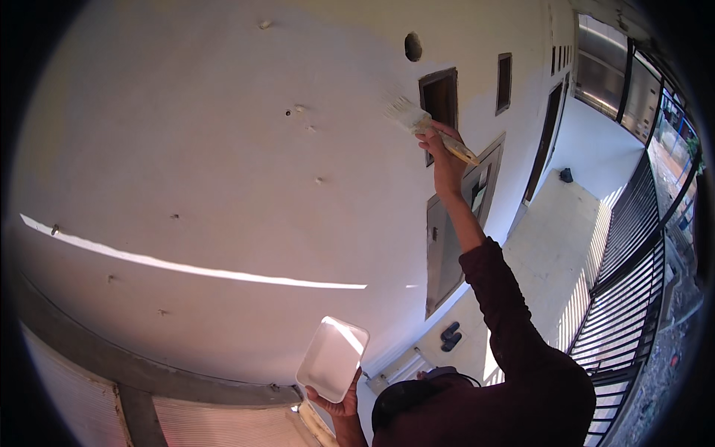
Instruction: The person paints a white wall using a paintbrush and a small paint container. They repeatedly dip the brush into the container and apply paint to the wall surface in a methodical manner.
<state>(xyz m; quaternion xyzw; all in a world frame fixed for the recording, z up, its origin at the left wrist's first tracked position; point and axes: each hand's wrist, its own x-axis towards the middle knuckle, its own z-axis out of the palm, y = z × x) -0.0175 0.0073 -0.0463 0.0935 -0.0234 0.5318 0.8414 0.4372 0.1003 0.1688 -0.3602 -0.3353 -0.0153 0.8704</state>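
My right hand (pixel 445 152) is raised and grips a wide paintbrush (pixel 410 115) by its wooden handle. The pale bristles are slightly blurred and lie against or just off the white wall (pixel 234 156); which of the two I cannot tell. Lower down, my left hand (pixel 342 403) supports a shallow white tray (pixel 334 357) with rounded corners, fingers and thumb around its lower end. A strip of sunlight crosses the tray. Its inside looks white, and whether paint lies in it is not plain.
Several wall plugs, including one plug (pixel 319 180), and a round hole (pixel 413 46) mark the wall. Beside the brush is a small framed opening (pixel 438 95), with a door (pixel 447 251) below. Black sandals (pixel 451 336) lie on the tiled floor (pixel 550 234); a metal railing (pixel 620 302) runs along the right.
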